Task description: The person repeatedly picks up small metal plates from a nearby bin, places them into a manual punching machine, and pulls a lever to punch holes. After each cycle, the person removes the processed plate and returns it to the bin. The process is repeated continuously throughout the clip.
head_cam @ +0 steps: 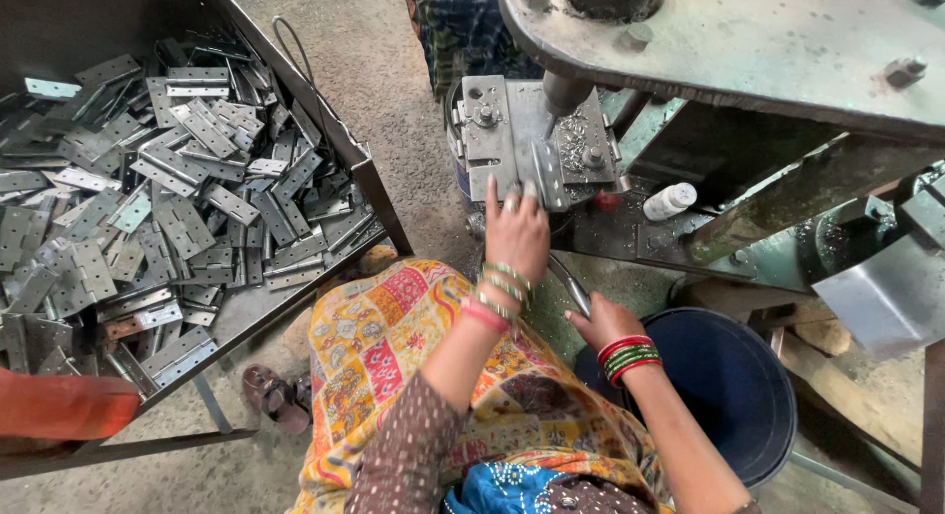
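Fingers of my left hand (516, 230) press flat, unclenched, on a metal hinge (544, 174) lying on the press plate (492, 130) just ahead of that grip. My right hand (600, 322) is clenched around a thin metal lever (570, 284), beside a blue bucket (733, 386). Far to the left of both grips, a tray (379, 194) holds heaped hinges (167, 189).

Down below, a dusty grey concrete floor (394, 71) runs between the workstations, scuffed and gritty under flat, even daylight. On the left stands a big dark metal bin (379, 194) on angled steel legs, and on the right a heavy, grimy machine frame (768, 41) with bolt heads juts across the top. A dark blue plastic bucket (738, 386) sits low beside wooden blocks (817, 361), and a worn sandal (271, 391) rests on the floor.
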